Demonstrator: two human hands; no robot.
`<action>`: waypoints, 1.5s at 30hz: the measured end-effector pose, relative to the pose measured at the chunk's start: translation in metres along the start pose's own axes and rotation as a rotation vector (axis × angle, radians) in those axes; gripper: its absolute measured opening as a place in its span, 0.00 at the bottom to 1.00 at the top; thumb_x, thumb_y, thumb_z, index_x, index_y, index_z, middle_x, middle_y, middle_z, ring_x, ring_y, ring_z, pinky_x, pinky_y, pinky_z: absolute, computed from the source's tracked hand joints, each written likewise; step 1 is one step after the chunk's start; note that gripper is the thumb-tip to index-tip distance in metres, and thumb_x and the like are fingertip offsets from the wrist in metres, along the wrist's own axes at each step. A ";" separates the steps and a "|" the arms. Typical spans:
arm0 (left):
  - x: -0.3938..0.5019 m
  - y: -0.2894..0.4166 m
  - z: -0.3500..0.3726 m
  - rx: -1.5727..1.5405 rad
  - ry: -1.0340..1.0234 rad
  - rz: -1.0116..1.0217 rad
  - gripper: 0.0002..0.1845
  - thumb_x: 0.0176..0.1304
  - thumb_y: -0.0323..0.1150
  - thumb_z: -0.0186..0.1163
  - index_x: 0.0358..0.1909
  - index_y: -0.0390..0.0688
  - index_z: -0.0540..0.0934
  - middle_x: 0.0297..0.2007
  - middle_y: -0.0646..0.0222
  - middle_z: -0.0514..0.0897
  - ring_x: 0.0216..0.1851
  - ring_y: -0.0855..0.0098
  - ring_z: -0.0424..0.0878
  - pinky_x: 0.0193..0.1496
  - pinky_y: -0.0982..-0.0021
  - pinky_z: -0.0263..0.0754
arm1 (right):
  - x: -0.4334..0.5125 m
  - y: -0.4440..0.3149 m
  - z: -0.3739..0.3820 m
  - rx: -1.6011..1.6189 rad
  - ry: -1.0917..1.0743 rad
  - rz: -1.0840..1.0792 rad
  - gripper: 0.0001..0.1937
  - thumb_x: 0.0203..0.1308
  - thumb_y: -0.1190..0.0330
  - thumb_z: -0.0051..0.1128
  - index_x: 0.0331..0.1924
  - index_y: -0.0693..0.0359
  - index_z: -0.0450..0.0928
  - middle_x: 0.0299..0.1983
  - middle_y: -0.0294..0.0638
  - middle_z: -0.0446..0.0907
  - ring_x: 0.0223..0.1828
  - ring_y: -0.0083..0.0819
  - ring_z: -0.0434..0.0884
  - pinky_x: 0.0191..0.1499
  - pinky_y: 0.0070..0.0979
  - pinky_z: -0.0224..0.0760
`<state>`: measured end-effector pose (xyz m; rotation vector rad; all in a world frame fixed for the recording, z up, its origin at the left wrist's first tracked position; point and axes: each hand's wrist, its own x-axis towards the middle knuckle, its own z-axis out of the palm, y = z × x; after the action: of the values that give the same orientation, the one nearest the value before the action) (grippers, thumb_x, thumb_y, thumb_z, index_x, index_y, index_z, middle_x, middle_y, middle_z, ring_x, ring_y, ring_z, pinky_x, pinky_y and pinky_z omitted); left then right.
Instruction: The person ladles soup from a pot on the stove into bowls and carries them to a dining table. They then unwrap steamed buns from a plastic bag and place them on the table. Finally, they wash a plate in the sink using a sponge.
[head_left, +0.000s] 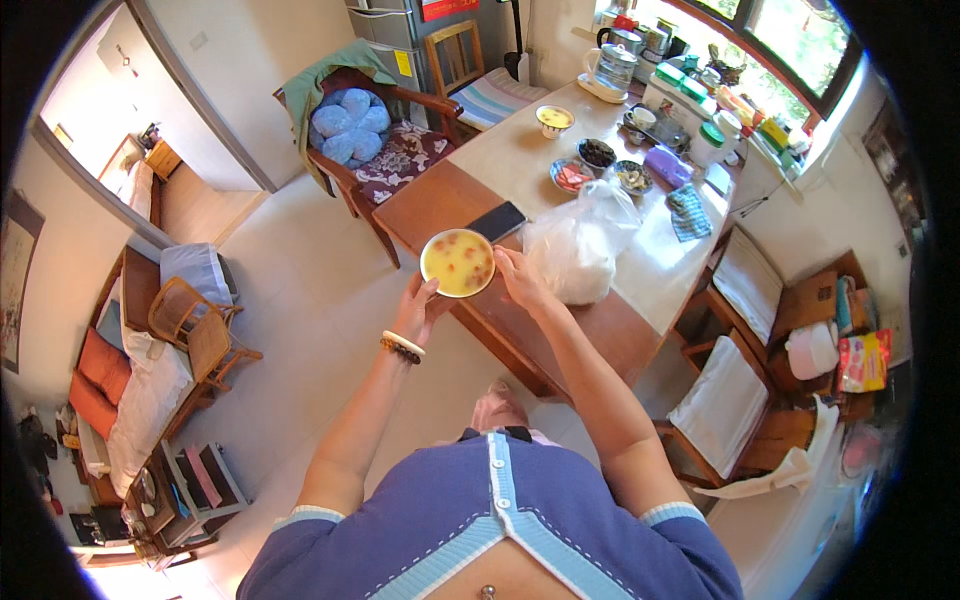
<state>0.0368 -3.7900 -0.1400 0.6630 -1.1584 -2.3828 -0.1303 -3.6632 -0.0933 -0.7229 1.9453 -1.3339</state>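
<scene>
Between my two hands I hold a round bowl of yellow soup (458, 262) with orange-brown pieces in it, over the near edge of the dining table (420, 214). My left hand (421, 306), with bracelets at its wrist, grips the bowl's lower left side, thumb at the rim. At the bowl's right side is my right hand (519, 279), fingers against the rim. A black smartphone (498, 221) lies just behind the bowl. Right of it stands a knotted clear plastic bag (577, 251) with white contents. Another bowl of yellow soup (555, 120) stands farther back.
Small dishes of sliced pink food (571, 175), dark food (597, 153) and mixed pieces (634, 178) stand behind the bag. A glass kettle (613, 67) and green-lidded containers (710, 139) line the window side. An armchair (358, 161) adjoins the table's left; wooden chairs (720, 405) stand at right.
</scene>
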 end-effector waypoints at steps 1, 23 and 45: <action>0.028 0.008 0.000 0.020 -0.030 0.009 0.23 0.65 0.36 0.56 0.60 0.42 0.66 0.51 0.64 0.77 0.50 0.69 0.79 0.54 0.67 0.77 | 0.025 0.008 -0.001 -0.025 0.049 -0.079 0.24 0.70 0.57 0.38 0.57 0.70 0.70 0.48 0.55 0.78 0.45 0.43 0.80 0.47 0.34 0.74; 0.412 0.021 -0.018 0.167 -0.314 -0.431 0.27 0.70 0.53 0.42 0.59 0.42 0.69 0.53 0.61 0.78 0.53 0.66 0.78 0.52 0.58 0.77 | 0.309 0.111 -0.019 0.068 0.608 0.067 0.22 0.69 0.59 0.41 0.59 0.67 0.69 0.45 0.48 0.78 0.42 0.34 0.79 0.40 0.26 0.74; 0.090 -0.043 0.040 0.743 -1.467 -0.639 0.20 0.70 0.38 0.46 0.18 0.44 0.65 0.14 0.73 0.68 0.16 0.79 0.63 0.18 0.76 0.56 | -0.170 0.029 0.114 -0.105 0.939 0.379 0.12 0.62 0.59 0.51 0.34 0.59 0.72 0.29 0.50 0.78 0.31 0.52 0.77 0.34 0.44 0.67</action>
<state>-0.0651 -3.7896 -0.1743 -0.9854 -2.7752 -2.8272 0.0629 -3.5923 -0.1146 0.3276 2.6904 -1.4532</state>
